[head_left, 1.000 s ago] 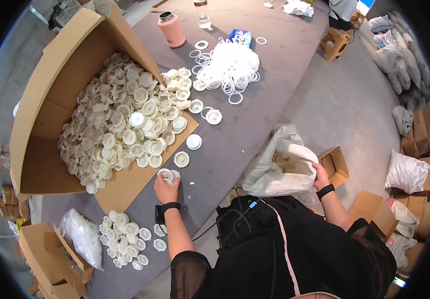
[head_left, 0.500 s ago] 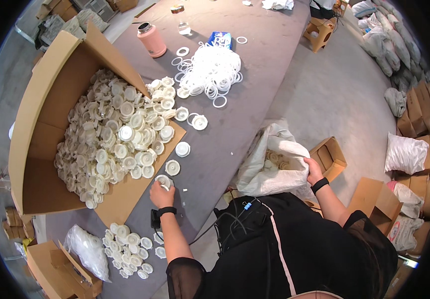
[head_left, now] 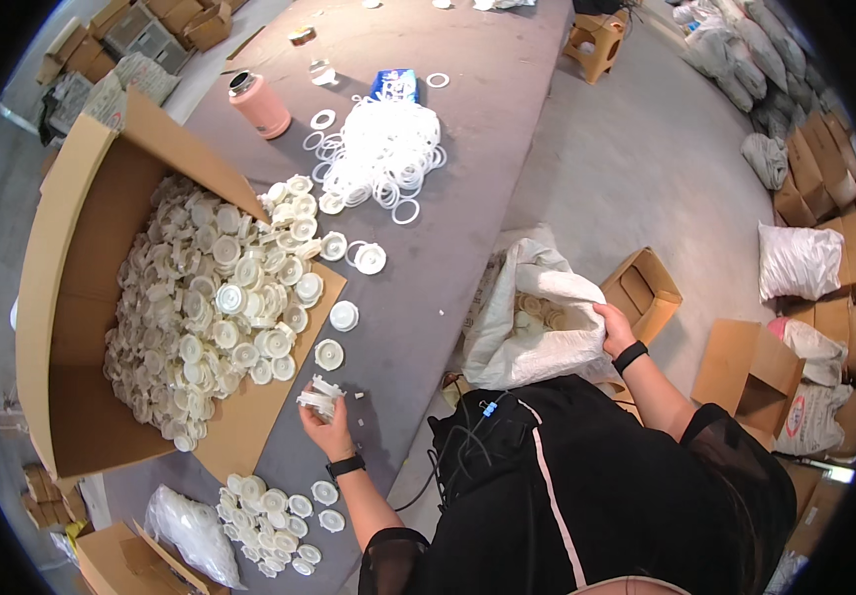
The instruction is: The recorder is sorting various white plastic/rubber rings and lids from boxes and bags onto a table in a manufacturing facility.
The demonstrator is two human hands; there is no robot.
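Note:
Over the table edge, my left hand (head_left: 330,434) is closed around white plastic caps (head_left: 321,399), apparently two stacked and tilted on their side. My right hand (head_left: 616,330) grips the rim of a white woven sack (head_left: 537,349). Inside the sack's mouth lie more pale caps (head_left: 539,310). Beyond my left hand, single caps (head_left: 330,354) lie in a loose row on the table. A tipped cardboard box (head_left: 81,327) to the left spills a large heap of caps (head_left: 215,297) toward me. Closer to me is a smaller pile of caps (head_left: 267,521).
White rings (head_left: 380,154) are heaped farther along the grey table (head_left: 467,129), near a blue packet (head_left: 395,85) and a pink bottle (head_left: 260,105). A clear plastic bag (head_left: 190,531) lies at the near left. Open cartons (head_left: 643,295) stand on the floor at right.
My left hand has lifted off the table with the caps and turned them on their side. My right hand keeps its hold on the sack. The whole view has shifted slightly.

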